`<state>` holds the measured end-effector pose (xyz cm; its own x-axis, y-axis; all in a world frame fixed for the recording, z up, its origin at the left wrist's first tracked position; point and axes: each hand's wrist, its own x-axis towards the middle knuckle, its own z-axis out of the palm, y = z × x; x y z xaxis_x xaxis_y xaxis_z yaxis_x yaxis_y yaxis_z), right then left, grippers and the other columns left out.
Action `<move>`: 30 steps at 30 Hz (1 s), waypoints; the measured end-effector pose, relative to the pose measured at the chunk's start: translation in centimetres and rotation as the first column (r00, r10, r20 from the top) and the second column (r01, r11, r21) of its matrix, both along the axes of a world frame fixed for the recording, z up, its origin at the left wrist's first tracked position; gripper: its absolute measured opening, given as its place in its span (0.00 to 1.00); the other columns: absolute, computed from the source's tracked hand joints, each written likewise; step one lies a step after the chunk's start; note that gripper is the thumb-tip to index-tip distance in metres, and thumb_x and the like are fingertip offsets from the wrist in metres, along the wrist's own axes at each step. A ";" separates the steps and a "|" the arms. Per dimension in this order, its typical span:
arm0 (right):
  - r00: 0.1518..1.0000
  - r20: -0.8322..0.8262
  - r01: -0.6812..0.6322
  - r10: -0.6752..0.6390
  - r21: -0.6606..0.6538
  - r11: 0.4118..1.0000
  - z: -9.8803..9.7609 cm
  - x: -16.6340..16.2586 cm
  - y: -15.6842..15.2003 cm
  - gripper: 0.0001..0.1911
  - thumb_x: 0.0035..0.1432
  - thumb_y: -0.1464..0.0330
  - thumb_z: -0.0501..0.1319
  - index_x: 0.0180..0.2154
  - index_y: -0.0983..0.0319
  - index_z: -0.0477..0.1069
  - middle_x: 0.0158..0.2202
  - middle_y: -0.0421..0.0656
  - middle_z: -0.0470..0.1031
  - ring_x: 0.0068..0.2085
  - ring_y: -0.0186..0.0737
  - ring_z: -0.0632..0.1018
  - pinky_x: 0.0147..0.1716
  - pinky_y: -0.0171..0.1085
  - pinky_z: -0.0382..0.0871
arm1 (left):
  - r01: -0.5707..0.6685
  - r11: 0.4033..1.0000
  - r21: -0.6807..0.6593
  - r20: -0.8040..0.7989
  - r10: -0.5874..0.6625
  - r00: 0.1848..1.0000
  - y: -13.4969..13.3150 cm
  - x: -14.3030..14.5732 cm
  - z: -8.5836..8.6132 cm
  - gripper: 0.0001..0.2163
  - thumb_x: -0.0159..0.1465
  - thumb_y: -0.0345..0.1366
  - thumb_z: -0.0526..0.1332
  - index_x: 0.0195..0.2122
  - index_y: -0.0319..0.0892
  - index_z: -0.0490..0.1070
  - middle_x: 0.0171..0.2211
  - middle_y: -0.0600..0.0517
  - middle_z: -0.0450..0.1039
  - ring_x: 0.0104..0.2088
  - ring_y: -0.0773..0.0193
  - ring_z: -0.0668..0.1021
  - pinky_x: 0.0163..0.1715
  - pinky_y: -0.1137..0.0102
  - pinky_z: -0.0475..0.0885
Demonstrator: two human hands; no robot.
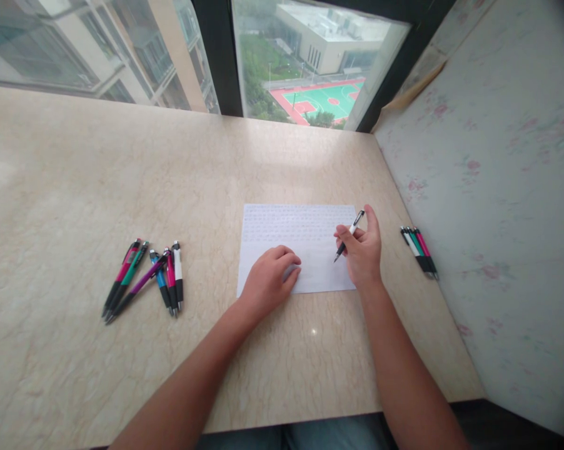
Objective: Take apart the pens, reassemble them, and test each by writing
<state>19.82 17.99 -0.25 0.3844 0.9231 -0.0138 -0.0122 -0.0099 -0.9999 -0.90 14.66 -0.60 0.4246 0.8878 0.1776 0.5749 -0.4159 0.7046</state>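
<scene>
A sheet of white paper (316, 275) lies on the stone sill, with rows of small handwriting across its upper part. My left hand (273, 275) rests on its lower left area, loosely curved, thumb apart from the fingers and nothing held. At the right side of the sheet, my right hand (364, 250) grips a white pen (356, 222) with a black grip. The pen is tilted, its point downward near the blank lower part of the paper, and my index finger sticks up off the barrel. Whether the point touches the paper I cannot tell.
Several coloured pens lie at the left, among them a purple pen (140, 284) and a white pen (178, 269). More pens (420, 252) lie side by side by the papered wall (507, 250) at the right. A dark-framed window (226, 56) borders the sill's far edge.
</scene>
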 end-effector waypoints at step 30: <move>0.697 0.701 -0.108 0.150 -0.104 0.989 0.6 3.5 -0.2 0.28 0.57 0.62 0.60 0.57 0.62 0.64 0.24 0.35 0.68 0.25 0.35 0.68 0.31 0.36 0.65 | 0.022 1.000 0.016 -0.021 -0.022 1.000 0.1 0.0 0.2 0.05 0.63 0.30 0.58 0.38 0.43 0.72 0.40 0.48 0.73 0.41 0.59 0.75 0.43 0.62 0.70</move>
